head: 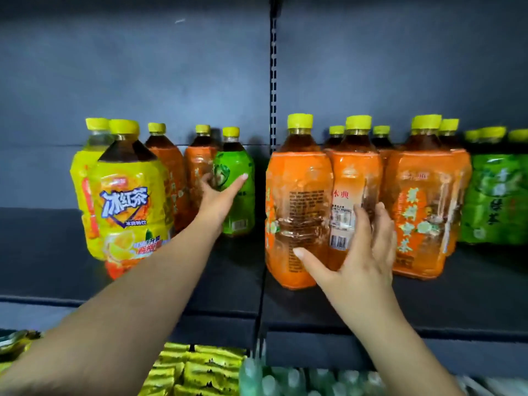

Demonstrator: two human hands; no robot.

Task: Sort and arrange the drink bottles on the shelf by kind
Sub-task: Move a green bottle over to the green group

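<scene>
Bottles with yellow labels (128, 201) stand left of the left hand (220, 195), close to the front edge of the dark shelf (228, 281). That hand lies on a plastic bottle with a green label (240, 201), thumb on one side and fingers straight across the front, not closed round it. Just right of it is a bare gap. The right hand (363, 252) is spread wide, thumb on one big orange-label bottle (297, 195), fingers on the next orange bottle (354, 178). More green bottles (494, 201) stand far right.

Down below, yellow packets (200, 370) lie stacked, blurry pale green bottles (285, 380) just right of them, crinkly gold wrappers (14, 342) far left, slotted rail (273, 81) up the back.
</scene>
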